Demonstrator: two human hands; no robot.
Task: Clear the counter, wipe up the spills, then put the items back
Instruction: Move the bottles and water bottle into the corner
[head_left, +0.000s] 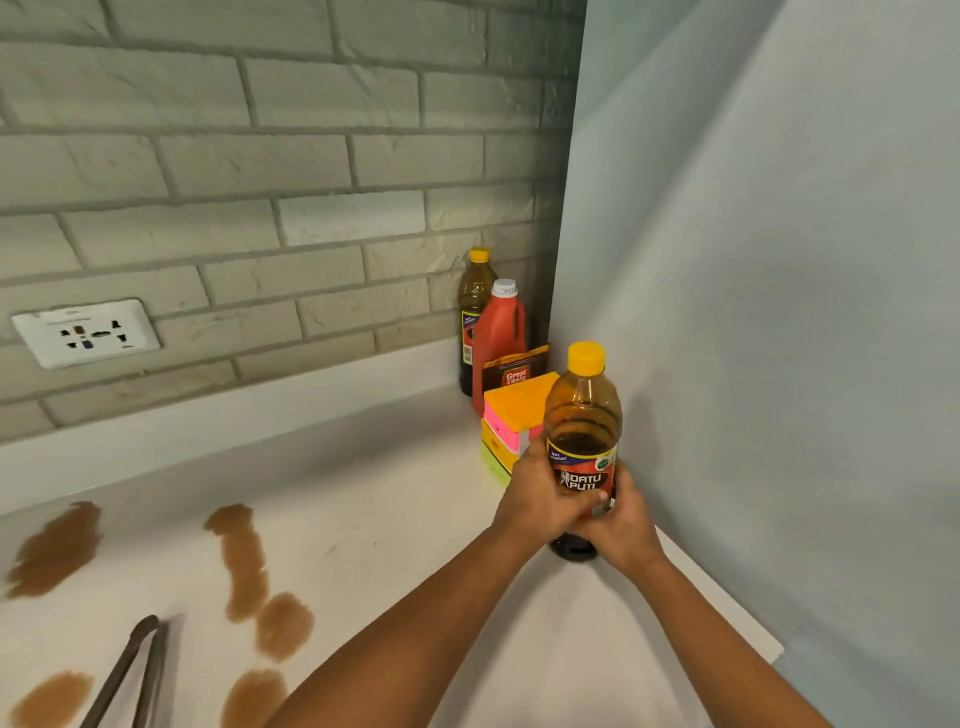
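Tongs (124, 675) lay at the bottom left edge of the white worktop (363, 493), cut off by the frame, only the two dark arms visible. Brown spills (244, 561) sat around them in several patches, two also cut by the frame edge.

Both forearms reached in from the bottom right. The left hand (540, 499) and right hand (623, 525) both gripped the near soy sauce bottle (583, 415), fingers curled around its lower label; the hands hid most of the lower body. The bottle stood upright beside the pale blue side wall (779, 312), its base at or just above the worktop; contact could not be confirmed. Yellow cap on; dark liquid filled it to roughly label height, clear amber plastic above.

Just behind it sat a stack of coloured sponges (511, 421), orange, pink and green, partly hidden by the bottle and left hand. Further back, in the corner: a dark sachet (514, 369) leaning upright, a red jug (498, 332) with a white cap, and a second soy sauce bottle (475, 306), nearly full, yellow-capped, partly covered by the jug.

A white wall socket (85, 332) was mounted on the grey brick backsplash (260, 182), far left.
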